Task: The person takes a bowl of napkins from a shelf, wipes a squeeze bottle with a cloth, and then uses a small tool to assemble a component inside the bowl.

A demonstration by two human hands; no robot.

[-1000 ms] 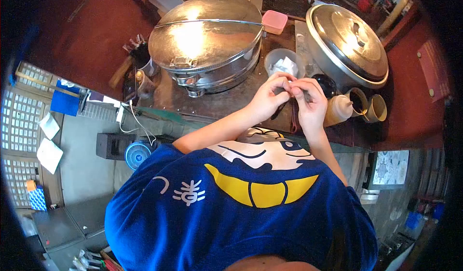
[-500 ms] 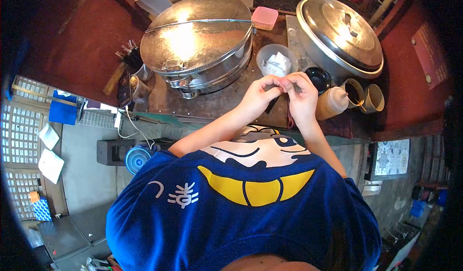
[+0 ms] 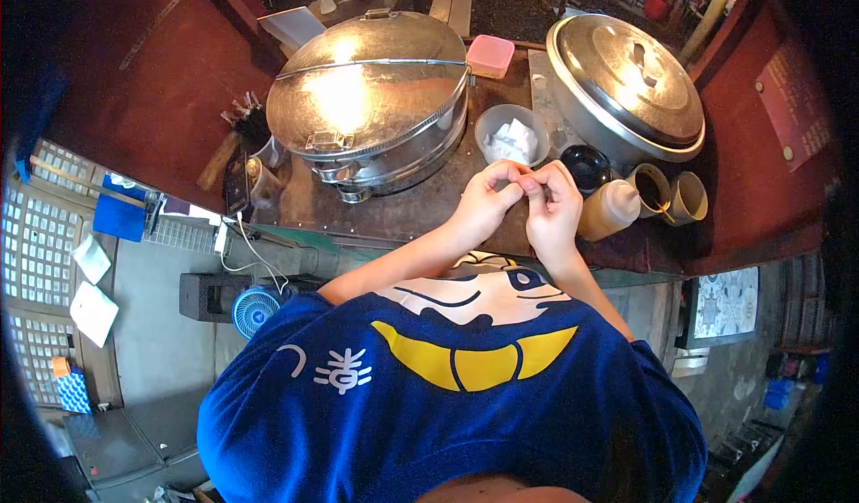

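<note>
My left hand (image 3: 486,204) and my right hand (image 3: 554,206) meet at the fingertips above the front of the brown table (image 3: 394,218). Thumbs and forefingers are pinched together on both. Whatever lies between them is too small or hidden to make out. Just beyond the fingertips stands a clear bowl (image 3: 484,136) with crumpled white paper (image 3: 514,140) in it. A black bowl (image 3: 586,168) and a squeeze bottle (image 3: 612,209) of tan sauce are close to my right hand, apart from it.
A large round metal container (image 3: 371,91) with a hinged lid stands at left, a lidded metal pot (image 3: 626,87) at right. Two cups (image 3: 689,197) sit beside the bottle. A pink-lidded box (image 3: 490,55) is farther back. Sticks in a holder (image 3: 253,132) stand at far left.
The view has tilted up a little, so the table's things sit lower in the picture. Both hands stay pinched together. A dark strip seen between them earlier no longer shows.
</note>
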